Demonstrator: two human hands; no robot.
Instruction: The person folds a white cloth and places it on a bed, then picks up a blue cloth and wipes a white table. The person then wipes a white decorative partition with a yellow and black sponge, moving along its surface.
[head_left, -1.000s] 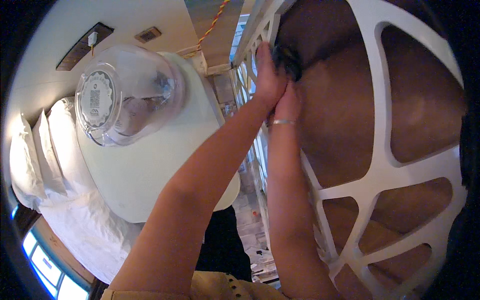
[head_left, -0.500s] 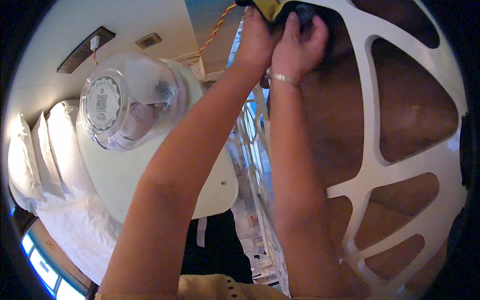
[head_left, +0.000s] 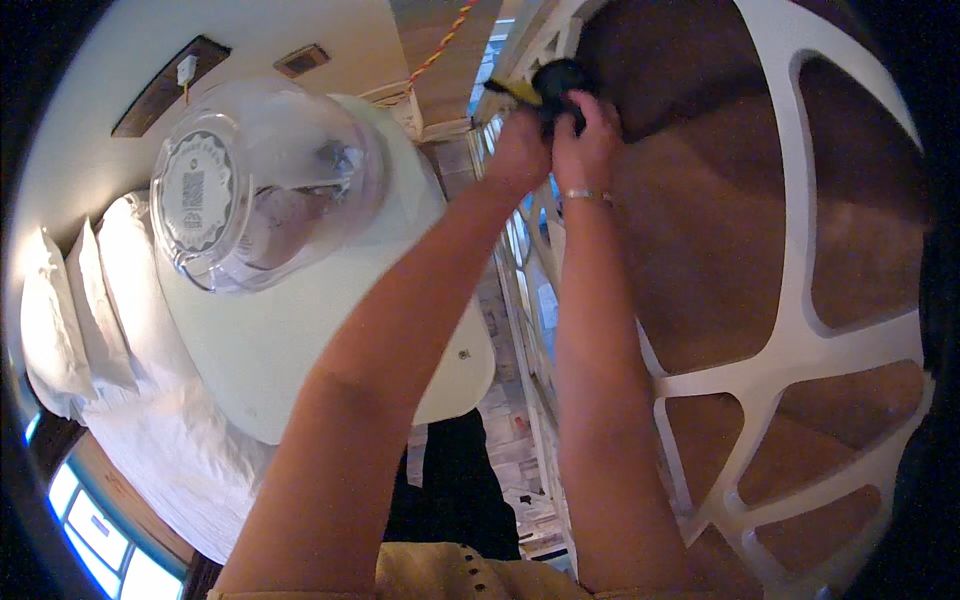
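Note:
Both arms reach forward, and the hands meet at the top middle beside a white cut-out lattice panel point(head_left: 795, 200). Between them is a dark, rounded black thing with a yellow strip point(head_left: 560, 78); its kind cannot be made out. My left hand point(head_left: 520, 152) is closed at its lower left side, with the fingers mostly hidden. My right hand point(head_left: 590, 140), a bracelet at its wrist, curls its thumb and fingers round the black part from the right.
On the left a large clear plastic container point(head_left: 310, 190) lies on its side on a pale rounded table point(head_left: 290, 350). White pillows and bedding point(head_left: 140, 280) lie beyond. A power strip point(head_left: 172, 85) is on the wall, and a twisted red-and-yellow cord point(head_left: 440, 50) hangs at the top.
My hands have come lower and nearer in the view, bringing more of the black and yellow thing into sight. Both hands remain on it. The whole view has shifted slightly.

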